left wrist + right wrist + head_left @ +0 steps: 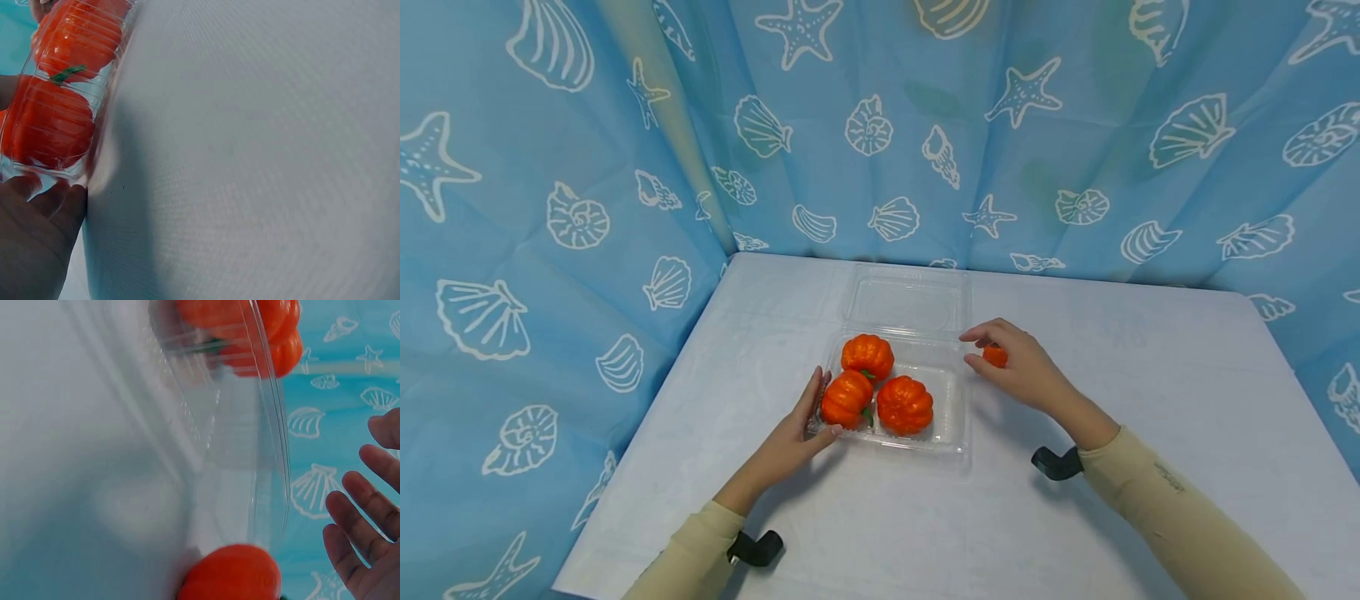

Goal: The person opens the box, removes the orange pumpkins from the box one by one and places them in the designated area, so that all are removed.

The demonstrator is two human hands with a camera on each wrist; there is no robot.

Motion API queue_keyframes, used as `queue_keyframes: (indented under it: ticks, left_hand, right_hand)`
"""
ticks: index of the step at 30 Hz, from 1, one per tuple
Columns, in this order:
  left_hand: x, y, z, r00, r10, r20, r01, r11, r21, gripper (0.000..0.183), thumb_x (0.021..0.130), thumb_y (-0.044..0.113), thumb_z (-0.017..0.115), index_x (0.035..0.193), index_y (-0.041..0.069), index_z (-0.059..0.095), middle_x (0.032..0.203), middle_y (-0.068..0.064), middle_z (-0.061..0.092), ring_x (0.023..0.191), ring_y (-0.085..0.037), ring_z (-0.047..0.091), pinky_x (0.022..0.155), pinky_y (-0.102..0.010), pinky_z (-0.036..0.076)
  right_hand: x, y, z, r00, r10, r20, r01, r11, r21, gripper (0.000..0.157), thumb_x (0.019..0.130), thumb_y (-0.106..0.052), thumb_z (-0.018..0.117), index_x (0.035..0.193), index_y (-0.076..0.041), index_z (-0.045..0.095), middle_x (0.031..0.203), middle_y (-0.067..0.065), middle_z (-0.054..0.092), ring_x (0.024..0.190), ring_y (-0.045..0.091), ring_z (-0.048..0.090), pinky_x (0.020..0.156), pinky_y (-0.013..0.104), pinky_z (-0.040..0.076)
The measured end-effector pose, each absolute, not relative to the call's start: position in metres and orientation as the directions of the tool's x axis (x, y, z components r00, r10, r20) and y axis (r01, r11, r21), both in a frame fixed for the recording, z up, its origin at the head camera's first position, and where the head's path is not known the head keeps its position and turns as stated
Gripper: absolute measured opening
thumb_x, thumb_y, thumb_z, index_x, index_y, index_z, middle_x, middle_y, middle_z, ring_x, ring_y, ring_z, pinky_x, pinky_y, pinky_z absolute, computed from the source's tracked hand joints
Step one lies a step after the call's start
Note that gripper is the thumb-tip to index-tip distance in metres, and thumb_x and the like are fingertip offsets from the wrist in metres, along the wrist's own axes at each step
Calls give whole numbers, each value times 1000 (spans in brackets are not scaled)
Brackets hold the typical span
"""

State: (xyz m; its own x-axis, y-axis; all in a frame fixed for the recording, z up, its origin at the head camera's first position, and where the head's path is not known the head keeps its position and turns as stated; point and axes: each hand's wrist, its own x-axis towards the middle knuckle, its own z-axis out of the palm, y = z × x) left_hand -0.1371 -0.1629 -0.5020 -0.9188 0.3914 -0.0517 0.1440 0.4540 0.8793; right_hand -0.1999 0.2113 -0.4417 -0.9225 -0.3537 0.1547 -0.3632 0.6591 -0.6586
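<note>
A clear plastic clamshell container (951, 408) stands on the table with its lid laid back. Three small orange pumpkins sit inside: a rear one (867, 357), a left one (846, 400) and a right one (905, 406). At the container's near left corner, my left hand (790, 433) rests fingers on the side wall, its thumb by the front edge. Another pumpkin (231, 575) lies outside, beside the container's right wall. Over it hovers my right hand (1022, 367), fingers spread and apart from it in the right wrist view; in the head view this hand partly hides it.
The white-covered table (1150, 375) is bounded at the back and left by a blue curtain (865, 175) with shell and starfish prints. The transparent lid (910, 302) lies flat behind the container. A black wrist mount (1056, 463) sticks out below the right sleeve.
</note>
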Motion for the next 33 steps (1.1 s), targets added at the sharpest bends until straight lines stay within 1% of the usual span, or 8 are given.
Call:
queue_keyframes:
  ticks: [2, 6, 9, 10, 15, 21, 27, 33]
  left_hand:
    - [-137, -163, -502, -919, 390, -53, 144, 457, 878, 96, 98, 31, 67, 165, 20, 1, 170, -1, 17, 155, -25, 19, 122, -50, 19]
    - [-137, -163, -502, -920, 388, -52, 147, 465, 873, 96, 97, 30, 68, 165, 18, 1, 169, -1, 17, 154, -24, 20, 122, -49, 20]
    - [-137, -163, -503, -920, 389, -49, 148, 460, 875, 96, 97, 31, 68, 165, 18, 1, 170, -1, 17, 155, -25, 20, 122, -50, 20]
    - [-137, -163, -503, -920, 390, -47, 149, 458, 877, 96, 97, 31, 68, 165, 18, 2, 170, -2, 17, 155, -26, 20, 122, -50, 20]
    - [-138, -163, -503, -918, 396, -38, 157, 448, 880, 95, 98, 30, 67, 165, 16, 2, 170, -3, 17, 154, -27, 20, 121, -52, 21]
    - [-137, -163, -502, -918, 394, -48, 150, 457, 877, 95, 98, 32, 67, 165, 17, 2, 170, -2, 17, 154, -27, 20, 121, -52, 21]
    - [-136, -163, -500, -919, 391, -54, 146, 462, 875, 95, 97, 31, 67, 165, 18, 2, 169, -2, 18, 155, -27, 20, 121, -52, 22]
    - [-137, -163, -501, -918, 394, -46, 150, 451, 880, 95, 98, 31, 67, 165, 17, 2, 170, -3, 18, 154, -27, 20, 121, -52, 21]
  right_hand:
    - [-200, 205, -440, -915, -373, 153, -376, 651, -660, 32, 95, -23, 72, 125, -12, 67, 124, 11, 65, 112, 33, 62, 95, 54, 54]
    - [-199, 194, -439, -899, -411, 149, -400, 635, -661, 31, 95, -24, 72, 124, -14, 67, 122, 9, 66, 110, 33, 63, 89, 50, 56]
    - [-198, 186, -438, -892, -437, 116, -395, 630, -669, 31, 95, -26, 73, 124, -16, 67, 123, 7, 65, 108, 31, 63, 88, 47, 57]
    - [-198, 183, -438, -890, -445, 99, -388, 628, -675, 32, 95, -27, 73, 124, -16, 67, 124, 7, 65, 108, 30, 63, 90, 47, 57]
    - [-198, 172, -439, -868, -495, 48, -383, 604, -699, 38, 94, -27, 74, 127, -12, 66, 125, 9, 66, 106, 25, 64, 92, 46, 58]
    - [-197, 160, -439, -838, -546, -15, -360, 573, -736, 44, 93, -30, 76, 131, -11, 64, 128, 9, 65, 109, 23, 64, 90, 38, 59]
    - [-197, 151, -443, -817, -573, -72, -339, 576, -744, 49, 92, -34, 76, 134, -11, 63, 128, 4, 65, 109, 22, 64, 87, 33, 60]
    - [-195, 147, -446, -811, -574, -113, -324, 602, -730, 51, 90, -37, 77, 134, -14, 63, 127, -1, 64, 108, 19, 63, 86, 32, 60]
